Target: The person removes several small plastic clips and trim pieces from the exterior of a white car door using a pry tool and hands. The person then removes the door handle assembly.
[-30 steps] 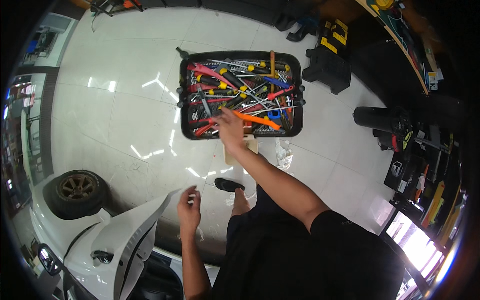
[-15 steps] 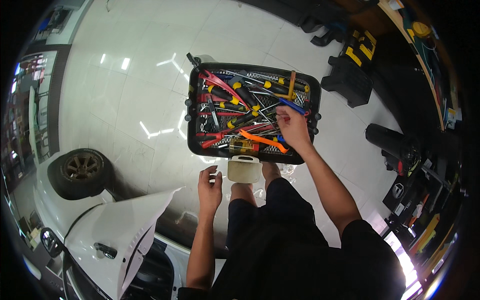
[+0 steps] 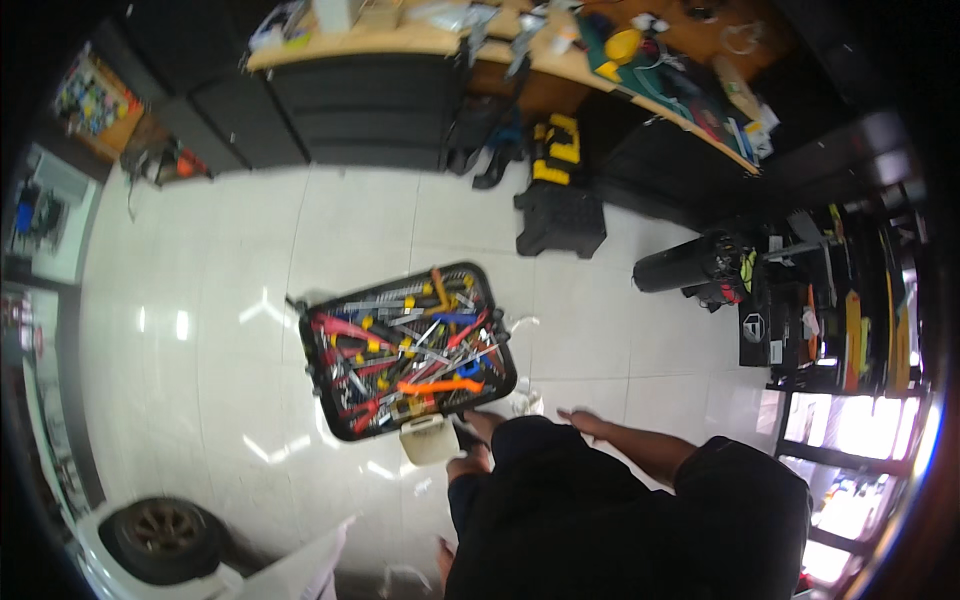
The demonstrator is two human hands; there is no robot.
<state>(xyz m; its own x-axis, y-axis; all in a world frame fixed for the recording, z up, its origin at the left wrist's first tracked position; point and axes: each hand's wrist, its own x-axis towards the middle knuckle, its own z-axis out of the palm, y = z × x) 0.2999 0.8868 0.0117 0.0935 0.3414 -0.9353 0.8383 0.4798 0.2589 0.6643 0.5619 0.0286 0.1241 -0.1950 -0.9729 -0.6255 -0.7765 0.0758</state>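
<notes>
My right hand [image 3: 586, 423] is held away from the tools, right of my legs. Its fingers look stretched out and nothing shows in them, though the picture is slightly blurred. Only a sliver of my left hand [image 3: 445, 558] shows beside my dark clothing, and its fingers are hard to make out. In front of my legs stands a black tool tray [image 3: 314, 362] with a mesh bottom, heaped with screwdrivers, pliers and other hand tools. An orange pry tool [image 3: 440, 387] and blue-handled pliers [image 3: 456, 318] lie on top. Neither hand touches the tray.
A pale bin [image 3: 428, 442] hangs on the tray's near edge. Beyond are a black step stool [image 3: 562, 218], a yellow-and-black case [image 3: 556, 150] and a wooden workbench [image 3: 400, 32]. A black cylinder [image 3: 680, 270] lies at right. A white car's wheel [image 3: 160, 527] is lower left.
My right hand has left the tools in the tray and drawn back to the right. My left hand has dropped toward my body. The view has turned right, bringing the workbench into sight.
</notes>
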